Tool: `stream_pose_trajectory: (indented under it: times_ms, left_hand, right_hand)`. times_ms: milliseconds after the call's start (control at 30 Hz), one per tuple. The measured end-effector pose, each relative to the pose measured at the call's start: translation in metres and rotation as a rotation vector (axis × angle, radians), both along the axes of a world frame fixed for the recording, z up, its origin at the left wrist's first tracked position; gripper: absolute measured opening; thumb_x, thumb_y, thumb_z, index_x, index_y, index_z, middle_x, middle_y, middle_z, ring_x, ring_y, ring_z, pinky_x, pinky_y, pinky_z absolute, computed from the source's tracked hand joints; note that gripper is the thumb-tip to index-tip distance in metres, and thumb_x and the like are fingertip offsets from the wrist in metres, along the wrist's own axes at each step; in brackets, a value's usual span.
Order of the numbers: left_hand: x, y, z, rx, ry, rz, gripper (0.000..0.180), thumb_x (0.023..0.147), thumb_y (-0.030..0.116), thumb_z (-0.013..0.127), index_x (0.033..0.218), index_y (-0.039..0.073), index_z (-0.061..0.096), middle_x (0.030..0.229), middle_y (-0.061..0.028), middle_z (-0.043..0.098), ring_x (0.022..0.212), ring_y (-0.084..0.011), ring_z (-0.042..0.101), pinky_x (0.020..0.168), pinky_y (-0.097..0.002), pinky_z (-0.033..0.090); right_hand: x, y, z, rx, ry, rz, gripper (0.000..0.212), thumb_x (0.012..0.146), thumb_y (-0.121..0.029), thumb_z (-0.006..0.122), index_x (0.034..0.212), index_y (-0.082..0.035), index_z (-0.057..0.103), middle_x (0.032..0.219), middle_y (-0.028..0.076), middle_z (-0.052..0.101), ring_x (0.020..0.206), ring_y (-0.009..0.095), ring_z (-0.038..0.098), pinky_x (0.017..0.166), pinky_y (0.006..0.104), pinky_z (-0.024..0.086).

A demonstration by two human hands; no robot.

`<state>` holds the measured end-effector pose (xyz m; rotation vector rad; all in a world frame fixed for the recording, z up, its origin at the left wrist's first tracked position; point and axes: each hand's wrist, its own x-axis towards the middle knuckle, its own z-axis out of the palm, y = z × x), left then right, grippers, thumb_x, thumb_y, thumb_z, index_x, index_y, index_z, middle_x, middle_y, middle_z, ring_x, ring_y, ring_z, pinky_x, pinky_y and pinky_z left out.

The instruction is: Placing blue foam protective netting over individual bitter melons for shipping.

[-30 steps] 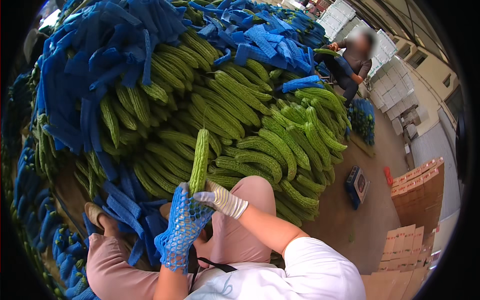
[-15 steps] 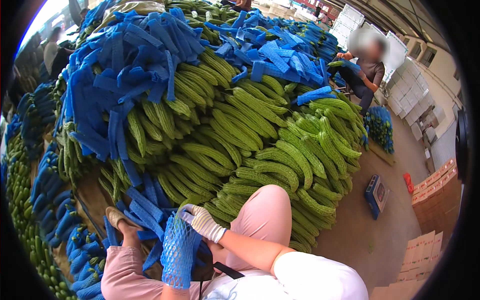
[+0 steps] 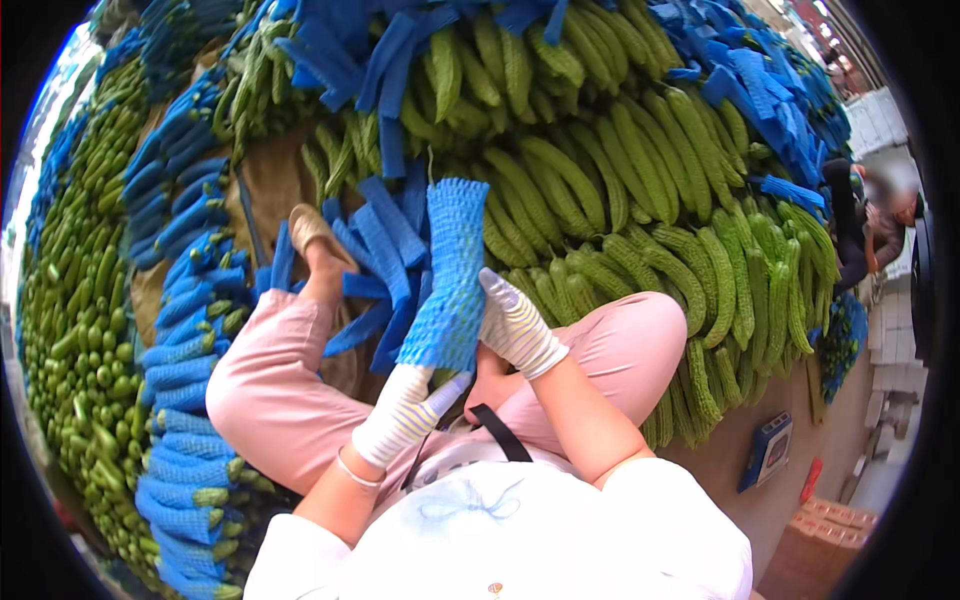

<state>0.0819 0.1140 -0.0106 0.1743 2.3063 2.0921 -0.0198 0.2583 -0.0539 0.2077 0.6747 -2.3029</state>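
Left gloved hand (image 3: 402, 418) grasps the lower end of a net-sleeved gourd (image 3: 452, 265) between pink-trousered legs (image 3: 635, 340); right hand's (image 3: 518, 326) fingers touch its side; sleeving looks nearly done, many bare gourds (image 3: 640, 165) remain heaped ahead

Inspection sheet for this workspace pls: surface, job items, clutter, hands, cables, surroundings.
Surface: brown sheeting at left; grey-brown floor at right.
Job items: filled blue mesh sleeve between the hands, contents mostly hidden; heap of green bumpy gourds ahead; sleeved gourds stacked at left.
Clutter: loose blue sleeves near the person's foot.
Hands: both gloved; left hand at the sleeve's lower end, right hand against its right side.
Cables: nothing seen.
Surroundings: blue-edged device, cartons, another person at far right.
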Motion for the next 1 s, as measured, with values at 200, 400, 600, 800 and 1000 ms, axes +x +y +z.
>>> stream_pose_trajectory:
  times_ms: [200, 400, 600, 800, 1000]
  left_hand:
    - [0.016, -0.048, 0.006, 0.394, -0.253, 0.398, 0.02, 0.091, 0.021, 0.056, 0.098, 0.001, 0.058, 0.093, -0.0083, 0.063, 0.083, -0.0117, 0.059, 0.079, -0.0286, 0.048]
    - [0.005, -0.057, -0.007, 0.755, -0.274, 0.518, 0.048, 0.083, 0.017, 0.067, 0.124, 0.005, 0.045, 0.1, -0.0059, 0.06, 0.085, -0.0153, 0.06, 0.079, -0.0277, 0.049]
    - [0.019, -0.219, 0.042, 0.88, -0.101, 0.907, 0.037, 0.086, 0.027, 0.064, 0.112, 0.004, 0.052, 0.089, -0.0115, 0.063, 0.074, -0.0203, 0.063, 0.066, -0.0328, 0.056]
    - [0.05, -0.408, -0.033, 0.115, -0.187, 1.608, 0.065, 0.08, 0.044, 0.066, 0.125, 0.003, 0.044, 0.118, -0.0161, 0.056, 0.1, -0.0279, 0.056, 0.082, -0.0402, 0.047]
    - [0.025, -0.466, -0.097, 0.604, -0.474, 1.73, 0.065, 0.086, 0.038, 0.059, 0.132, -0.002, 0.037, 0.135, -0.0173, 0.043, 0.123, -0.0284, 0.044, 0.101, -0.0396, 0.038]
  right_hand:
    - [0.011, -0.02, 0.019, 0.494, 0.301, 0.037, 0.053, 0.082, -0.031, 0.067, 0.122, -0.001, 0.047, 0.096, 0.005, 0.06, 0.081, 0.013, 0.059, 0.074, 0.0259, 0.049]
    - [0.041, -0.053, 0.049, 0.575, 0.914, 0.196, 0.074, 0.082, -0.044, 0.065, 0.136, -0.001, 0.037, 0.132, 0.01, 0.04, 0.118, 0.02, 0.043, 0.097, 0.0337, 0.036]
    - [0.018, -0.028, 0.029, 0.71, 0.811, 0.136, 0.059, 0.083, -0.027, 0.062, 0.132, -0.001, 0.041, 0.126, 0.012, 0.047, 0.117, 0.021, 0.044, 0.098, 0.0325, 0.033]
    - [0.004, 0.005, -0.01, 0.812, 0.627, 0.162, 0.059, 0.084, -0.021, 0.061, 0.134, 0.0, 0.038, 0.128, 0.013, 0.045, 0.117, 0.02, 0.044, 0.097, 0.0279, 0.034]
    - [-0.004, 0.037, -0.032, 0.962, 0.579, 0.12, 0.055, 0.085, -0.016, 0.059, 0.133, 0.0, 0.038, 0.132, 0.013, 0.042, 0.118, 0.022, 0.044, 0.099, 0.0314, 0.034]
